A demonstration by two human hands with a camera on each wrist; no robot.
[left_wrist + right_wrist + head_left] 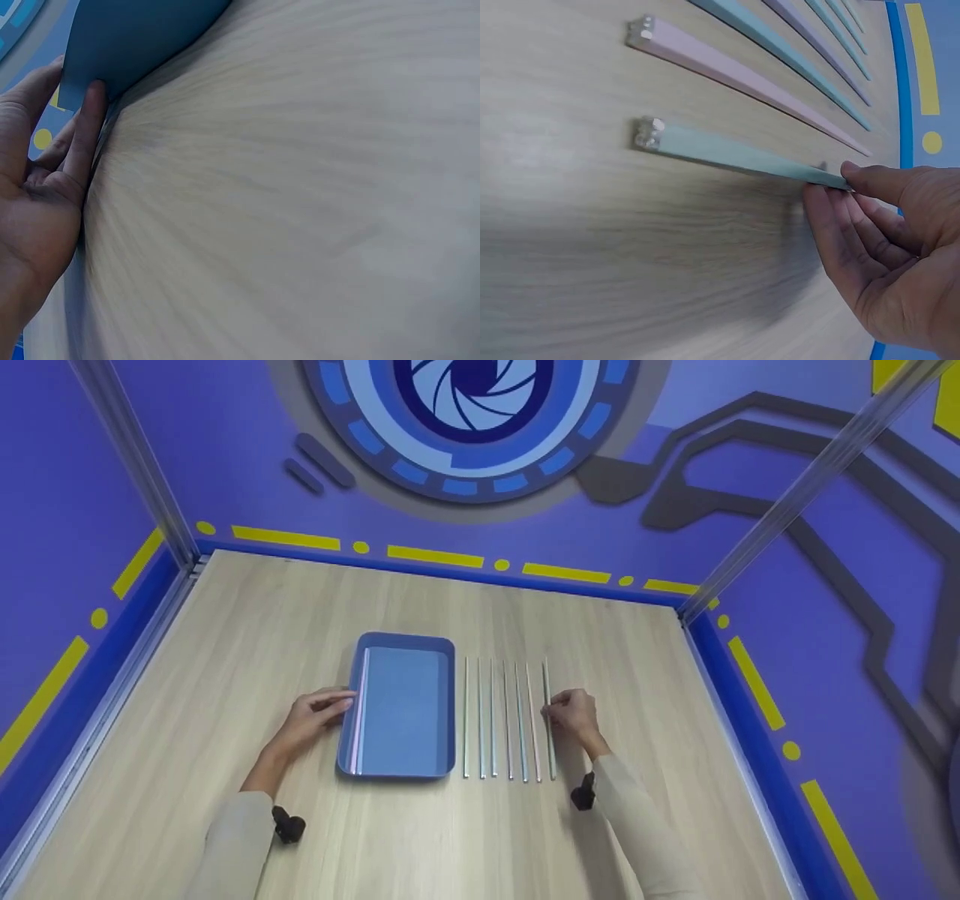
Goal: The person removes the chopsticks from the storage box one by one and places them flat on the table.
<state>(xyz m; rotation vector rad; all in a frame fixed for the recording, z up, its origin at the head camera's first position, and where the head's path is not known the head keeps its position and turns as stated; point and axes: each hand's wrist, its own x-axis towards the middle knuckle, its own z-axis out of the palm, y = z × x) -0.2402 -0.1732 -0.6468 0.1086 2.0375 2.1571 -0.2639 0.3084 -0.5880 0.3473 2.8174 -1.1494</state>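
Note:
A mint-green chopstick (727, 153) is pinched between the thumb and fingers of my right hand (574, 712), at the right end of a row. Its decorated blunt end shows in the right wrist view; in the head view it lies nearly parallel to the others. To its left is a pink chopstick (534, 720), and several more pastel ones follow. My left hand (311, 718) holds the left wall of a blue tray (451, 712), with the thumb at the rim and a finger against the outside. Two slim chopsticks (359, 727) lie along the tray's left inner side.
The pale wooden tabletop (397, 840) carries the tray and the row, with a narrow gap between them. Blue-purple panels (247, 495) stand behind and on both sides. Metal posts (810, 487) rise at the corners. A small black wrist camera (289, 825) sits at each sleeve.

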